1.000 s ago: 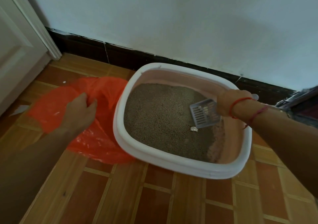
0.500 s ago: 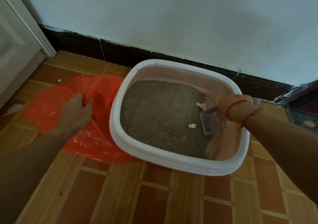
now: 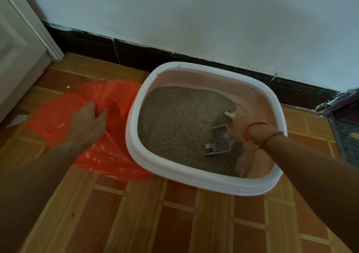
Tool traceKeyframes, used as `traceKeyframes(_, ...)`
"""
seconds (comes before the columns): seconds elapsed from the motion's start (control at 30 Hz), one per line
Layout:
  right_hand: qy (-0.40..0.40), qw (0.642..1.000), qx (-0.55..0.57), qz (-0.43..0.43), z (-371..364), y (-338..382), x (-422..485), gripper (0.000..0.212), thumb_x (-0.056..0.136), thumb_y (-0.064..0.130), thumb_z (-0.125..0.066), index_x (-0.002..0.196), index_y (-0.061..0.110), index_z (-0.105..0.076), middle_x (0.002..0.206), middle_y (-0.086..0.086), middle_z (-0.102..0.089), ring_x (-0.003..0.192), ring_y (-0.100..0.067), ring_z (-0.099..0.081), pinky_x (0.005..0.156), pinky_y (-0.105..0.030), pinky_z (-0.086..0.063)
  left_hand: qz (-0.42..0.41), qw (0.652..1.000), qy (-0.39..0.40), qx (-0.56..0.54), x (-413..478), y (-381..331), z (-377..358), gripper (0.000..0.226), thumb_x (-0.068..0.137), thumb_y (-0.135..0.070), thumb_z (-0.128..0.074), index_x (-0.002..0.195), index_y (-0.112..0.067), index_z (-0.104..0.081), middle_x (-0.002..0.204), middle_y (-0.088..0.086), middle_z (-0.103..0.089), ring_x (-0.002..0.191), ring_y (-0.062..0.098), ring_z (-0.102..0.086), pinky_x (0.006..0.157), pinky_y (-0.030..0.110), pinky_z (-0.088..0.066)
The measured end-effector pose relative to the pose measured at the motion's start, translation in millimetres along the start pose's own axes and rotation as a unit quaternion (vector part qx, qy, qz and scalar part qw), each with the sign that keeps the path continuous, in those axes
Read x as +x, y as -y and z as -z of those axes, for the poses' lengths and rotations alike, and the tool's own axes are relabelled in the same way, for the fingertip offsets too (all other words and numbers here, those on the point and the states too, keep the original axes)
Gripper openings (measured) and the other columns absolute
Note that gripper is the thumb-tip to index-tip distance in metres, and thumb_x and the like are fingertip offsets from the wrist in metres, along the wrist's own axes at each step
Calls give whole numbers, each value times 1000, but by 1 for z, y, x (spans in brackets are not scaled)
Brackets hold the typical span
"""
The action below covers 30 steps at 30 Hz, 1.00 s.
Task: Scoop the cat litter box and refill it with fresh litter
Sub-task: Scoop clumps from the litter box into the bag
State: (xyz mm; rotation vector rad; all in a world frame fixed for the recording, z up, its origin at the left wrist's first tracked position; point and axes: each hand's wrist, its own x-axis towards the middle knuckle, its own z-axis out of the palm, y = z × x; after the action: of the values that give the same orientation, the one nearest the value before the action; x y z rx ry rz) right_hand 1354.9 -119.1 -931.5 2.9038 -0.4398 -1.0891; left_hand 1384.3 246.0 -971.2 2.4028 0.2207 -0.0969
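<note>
Litter (image 3: 174, 126) fills most of the white-rimmed litter box (image 3: 134, 136), which sits on the tiled floor (image 3: 174, 223) close to the dark skirting (image 3: 136, 54) in the head view; our right hand (image 3: 240, 130), blurred, has its fingers closed about the handle of the grey scoop (image 3: 219, 142), whose slotted blade lies low on the litter near the box's right side; a small pale clump (image 3: 208, 146) touches the blade's edge, and a white clump (image 3: 230, 114) lies farther back, just beyond the hand; our left hand (image 3: 89, 122) bunches the edge of the orange bag (image 3: 108, 155) in curled fingers; the bag lies spread on the floor, touching the box's left wall; red threads (image 3: 256, 124) circle our right wrist.
</note>
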Motion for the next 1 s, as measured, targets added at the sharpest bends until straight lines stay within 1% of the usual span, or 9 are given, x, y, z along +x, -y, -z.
traceKeyframes(0.1,-12,1000,23,7,-13,15,16,36,89,42,-60,68,13,-54,68,-3,-54,67,-19,-54,66,-29,-45,-1,1000,-5,-5,2,2,-1,25,103,-25,-44,93,-6,-56,76,11,-57,55,20,-51,50,27,-38)
traceKeyframes(0.23,-1,997,76,23,-26,37,23,39,91,35,-57,60,13,-43,72,-8,-54,56,-15,-45,56,-26,-38,-4,1000,-18,4,5,5,-3,26,102,-26,-46,89,-6,-55,76,12,-57,57,22,-51,51,29,-37)
traceKeyframes(0.3,-6,993,118,29,-32,47,25,36,90,31,-56,61,14,-44,67,-5,-51,58,-15,-45,56,-25,-37,-1,1000,-16,4,5,7,-4,26,103,-26,-46,87,-6,-54,75,11,-57,56,22,-50,51,29,-37)
traceKeyframes(0.47,-1,985,169,44,-42,57,29,23,87,29,-58,72,12,-53,68,-2,-51,60,-14,-47,52,-23,-35,3,1000,-17,3,4,7,-2,27,103,-25,-45,87,-5,-53,72,8,-54,56,21,-50,49,27,-35)
traceKeyframes(0.73,-7,975,215,63,-29,48,26,29,84,11,-54,56,8,-49,57,-7,-46,51,-18,-37,50,-24,-32,8,1000,-12,-14,4,9,-1,28,103,-25,-45,93,-2,-55,75,10,-55,54,19,-50,48,27,-37)
traceKeyframes(0.83,-5,973,210,93,-12,48,26,14,88,7,-53,77,3,-62,68,-9,-54,59,-20,-47,58,-25,-41,10,1000,-10,-18,5,9,-1,27,103,-26,-45,92,-3,-55,77,13,-58,54,20,-51,49,28,-39)
traceKeyframes(0.9,-15,968,232,95,0,48,26,16,90,6,-51,93,-2,-65,72,-8,-55,60,-18,-47,59,-25,-43,10,1000,-14,-16,5,9,0,28,103,-27,-45,91,-4,-55,76,12,-57,54,21,-50,50,29,-39)
traceKeyframes(0.93,-30,966,238,93,6,47,28,18,89,6,-51,94,-4,-66,72,-8,-57,60,-18,-48,59,-27,-44,9,1000,-15,-14,4,9,0,28,103,-27,-45,90,-3,-55,75,11,-57,54,21,-50,50,29,-39)
traceKeyframes(1.0,-60,965,245,77,16,47,29,17,87,8,-51,82,1,-66,67,-6,-57,58,-17,-48,55,-25,-42,8,1000,-15,-16,4,9,1,28,103,-27,-45,90,-3,-54,75,11,-56,54,21,-50,50,29,-39)
